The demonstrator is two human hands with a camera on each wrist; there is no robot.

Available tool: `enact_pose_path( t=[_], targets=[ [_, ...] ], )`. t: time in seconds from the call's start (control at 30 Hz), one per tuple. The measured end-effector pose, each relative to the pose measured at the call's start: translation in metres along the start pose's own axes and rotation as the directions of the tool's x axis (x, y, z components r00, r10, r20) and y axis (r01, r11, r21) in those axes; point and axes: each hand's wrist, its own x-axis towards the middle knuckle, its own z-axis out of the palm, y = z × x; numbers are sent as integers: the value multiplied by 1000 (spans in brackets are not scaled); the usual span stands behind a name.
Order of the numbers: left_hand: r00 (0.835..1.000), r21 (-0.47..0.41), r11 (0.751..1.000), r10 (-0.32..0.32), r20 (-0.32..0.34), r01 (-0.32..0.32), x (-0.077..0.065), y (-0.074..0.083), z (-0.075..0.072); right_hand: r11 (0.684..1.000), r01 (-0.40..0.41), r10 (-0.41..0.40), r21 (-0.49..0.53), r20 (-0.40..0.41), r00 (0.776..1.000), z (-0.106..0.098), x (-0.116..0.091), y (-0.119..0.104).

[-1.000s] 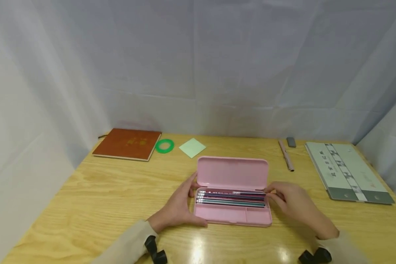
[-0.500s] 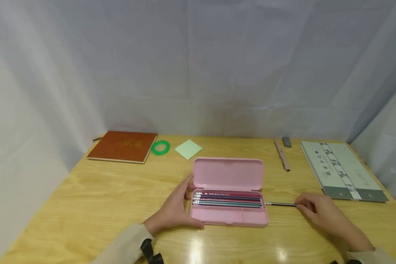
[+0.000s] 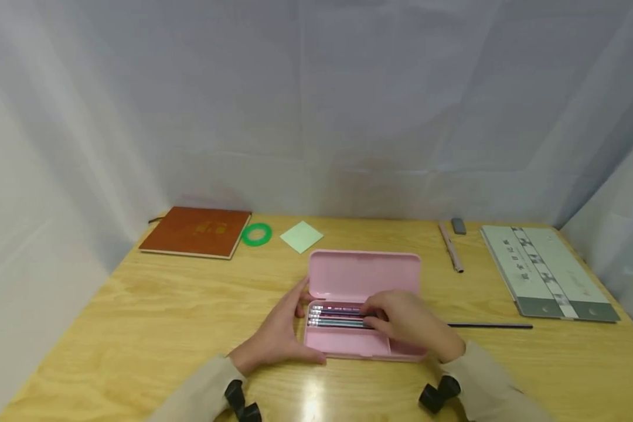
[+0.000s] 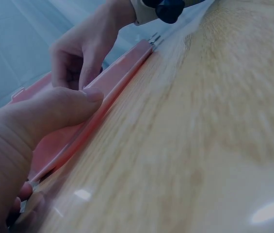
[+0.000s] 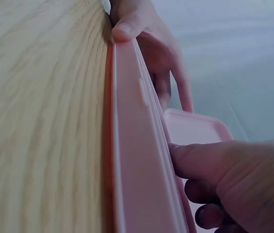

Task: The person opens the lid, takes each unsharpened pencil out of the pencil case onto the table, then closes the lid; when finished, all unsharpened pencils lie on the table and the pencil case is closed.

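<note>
A pink pencil case (image 3: 348, 343) lies with its lid (image 3: 364, 272) raised, several pencils (image 3: 337, 316) side by side in its back compartment, eraser ends to the left. My left hand (image 3: 274, 340) grips the case's left end, thumb along the front edge and fingers behind. My right hand (image 3: 408, 322) reaches over the case's right part, thumb and fingertips down at the pencils; whether they pinch one I cannot tell. It hides the pencils' right ends. One dark pencil (image 3: 490, 326) lies on the table to the right of the case.
Along the back of the wooden table (image 3: 163, 305) are a brown notebook (image 3: 197, 231), a green tape roll (image 3: 257, 234), pale green sticky notes (image 3: 302, 237), a pinkish pen (image 3: 451, 247) and a grey eraser (image 3: 458, 226). A grey-green book (image 3: 551, 272) lies at the right.
My right hand drew a dark pencil out to the right and let it go on the table, then came back left over the case. My left hand keeps its hold on the case.
</note>
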Motion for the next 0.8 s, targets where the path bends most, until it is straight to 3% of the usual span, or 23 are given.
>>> enact_pose_path(
  t=[0.17, 0.37, 0.53, 0.7, 0.8],
  targets=[
    [1000, -1, 1000, -13, 3, 13, 1, 1, 0, 999, -9, 10, -30, 20, 1000, 3, 13, -10],
    [1000, 0, 1000, -16, 7, 16, 1, 2, 1, 999, -47, 46, -12, -52, 998, -5, 6, -14],
    [999, -4, 999, -34, -3, 33, 2, 4, 0, 993, -90, 99, 76, -123, 987, -27, -34, 11],
    [999, -7, 999, -46, 1, 46, 1, 3, -1, 976, -199, 210, 83, -154, 965, -41, -95, 49],
    [999, -5, 999, -40, 6, 40, 1, 3, 1, 973, -218, 227, 72, -170, 959, -46, -129, 70]
  ],
)
